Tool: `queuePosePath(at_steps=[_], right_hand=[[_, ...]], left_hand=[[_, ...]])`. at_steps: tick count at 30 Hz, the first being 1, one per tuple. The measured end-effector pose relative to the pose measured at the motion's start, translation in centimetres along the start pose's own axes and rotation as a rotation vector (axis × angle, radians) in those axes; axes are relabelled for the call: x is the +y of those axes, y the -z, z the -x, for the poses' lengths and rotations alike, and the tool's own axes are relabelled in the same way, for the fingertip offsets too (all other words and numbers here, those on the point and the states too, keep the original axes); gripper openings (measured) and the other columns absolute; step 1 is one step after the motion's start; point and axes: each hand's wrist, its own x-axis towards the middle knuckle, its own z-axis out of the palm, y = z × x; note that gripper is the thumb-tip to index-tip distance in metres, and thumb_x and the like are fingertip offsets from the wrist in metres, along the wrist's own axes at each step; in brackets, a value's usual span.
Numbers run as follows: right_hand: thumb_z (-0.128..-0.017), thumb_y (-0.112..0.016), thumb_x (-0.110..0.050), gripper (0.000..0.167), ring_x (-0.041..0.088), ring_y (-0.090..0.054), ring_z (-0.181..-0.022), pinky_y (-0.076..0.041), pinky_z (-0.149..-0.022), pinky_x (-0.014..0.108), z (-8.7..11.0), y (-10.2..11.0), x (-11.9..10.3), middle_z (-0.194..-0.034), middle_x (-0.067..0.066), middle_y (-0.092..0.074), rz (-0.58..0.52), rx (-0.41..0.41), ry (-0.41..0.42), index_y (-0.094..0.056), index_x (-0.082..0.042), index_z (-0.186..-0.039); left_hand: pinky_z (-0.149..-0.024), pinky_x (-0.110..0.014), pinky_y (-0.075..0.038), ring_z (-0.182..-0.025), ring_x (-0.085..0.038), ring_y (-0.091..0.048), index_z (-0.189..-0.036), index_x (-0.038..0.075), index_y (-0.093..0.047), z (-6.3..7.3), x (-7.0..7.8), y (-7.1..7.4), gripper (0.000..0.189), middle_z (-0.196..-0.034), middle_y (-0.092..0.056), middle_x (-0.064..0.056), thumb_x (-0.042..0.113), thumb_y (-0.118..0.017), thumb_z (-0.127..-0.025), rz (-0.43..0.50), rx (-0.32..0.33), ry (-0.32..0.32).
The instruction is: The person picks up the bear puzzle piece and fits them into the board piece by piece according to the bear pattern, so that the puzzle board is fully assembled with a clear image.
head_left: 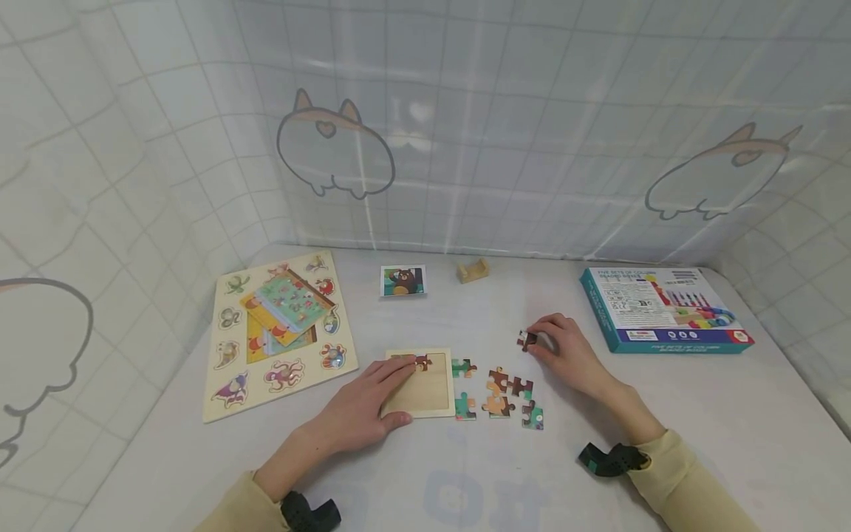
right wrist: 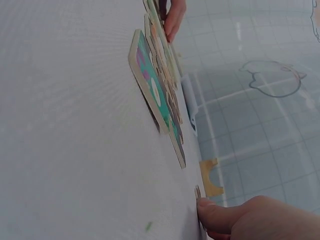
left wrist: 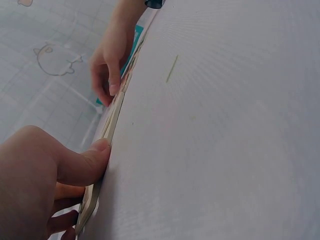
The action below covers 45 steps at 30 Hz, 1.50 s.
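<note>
My left hand [head_left: 355, 406] lies over the left side of a shallow wooden puzzle tray [head_left: 417, 412]. Its thumb [left wrist: 95, 157] is at the near edge, while the fingers reach across the top left. A brown jigsaw piece [head_left: 423, 363] sits at the tray's top, beside the fingertips and partly hidden by them. With thumb and fingers, my right hand [head_left: 567, 353] pinches another dark brown jigsaw piece [head_left: 526, 340] close over the table, right of the tray. Several loose pieces, among them an orange-brown one [head_left: 497, 406] and a green one [head_left: 534, 416], lie between tray and right hand.
A picture card of a bear [head_left: 402, 281] and a small wooden holder [head_left: 473, 271] stand at the back. On the left lies a sea-animal peg board [head_left: 222, 399] with colourful boards stacked on it. A teal boxed bead set [head_left: 665, 310] occupies the back right, near the curtain wall.
</note>
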Motion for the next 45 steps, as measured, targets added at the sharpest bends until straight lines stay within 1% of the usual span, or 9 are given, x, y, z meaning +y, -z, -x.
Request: queuePosePath(at_steps=[6,18,23,35,45], right_hand=[[-0.089,-0.074,-0.008,0.022,0.029,-0.051,-0.106,-0.042,-0.088,0.041,0.00,-0.06,0.08,-0.117,0.012,-0.060,0.002,0.005,0.008,-0.071,-0.002,-0.110],[-0.090,-0.074,-0.008,0.018,0.028,-0.050,-0.105,-0.041,-0.086,0.039,-0.06,-0.10,0.18,-0.116,0.012,-0.060,0.006,0.007,0.034,-0.070,-0.004,-0.107],[-0.092,-0.072,-0.009,0.016,0.027,-0.049,-0.104,-0.040,-0.085,0.038,0.01,-0.10,0.20,-0.116,0.011,-0.059,0.007,-0.001,0.028,-0.069,-0.005,-0.107],[-0.094,-0.070,-0.010,0.016,0.027,-0.048,-0.105,-0.040,-0.085,0.037,0.15,-0.20,0.27,-0.117,0.010,-0.058,0.005,-0.003,0.040,-0.067,-0.004,-0.108],[-0.092,-0.071,-0.006,0.016,0.027,-0.046,-0.104,-0.039,-0.085,0.038,0.19,-0.27,0.18,-0.115,0.011,-0.057,-0.002,-0.010,0.026,-0.065,-0.002,-0.106]], left_hand=[[-0.115,-0.045,-0.041,-0.147,-0.023,-0.034,-0.154,0.011,-0.038,0.02,0.06,0.10,0.073,-0.162,-0.033,0.003,0.043,-0.065,-0.094,0.001,0.006,-0.006],[-0.115,-0.045,-0.040,-0.147,-0.023,-0.034,-0.154,0.012,-0.039,0.00,0.08,0.17,0.073,-0.162,-0.033,0.003,0.043,-0.066,-0.094,0.003,0.003,-0.005],[-0.115,-0.045,-0.040,-0.147,-0.023,-0.034,-0.154,0.012,-0.038,0.02,0.08,0.13,0.073,-0.162,-0.033,0.003,0.042,-0.066,-0.094,0.007,0.001,0.001],[-0.115,-0.045,-0.041,-0.147,-0.022,-0.035,-0.154,0.012,-0.039,-0.04,-0.11,-0.11,0.073,-0.162,-0.033,0.003,0.043,-0.065,-0.094,0.002,0.010,-0.004],[-0.114,-0.044,-0.041,-0.146,-0.022,-0.035,-0.154,0.012,-0.039,-0.02,-0.07,-0.08,0.073,-0.161,-0.034,0.003,0.044,-0.065,-0.094,0.000,0.011,-0.004]])
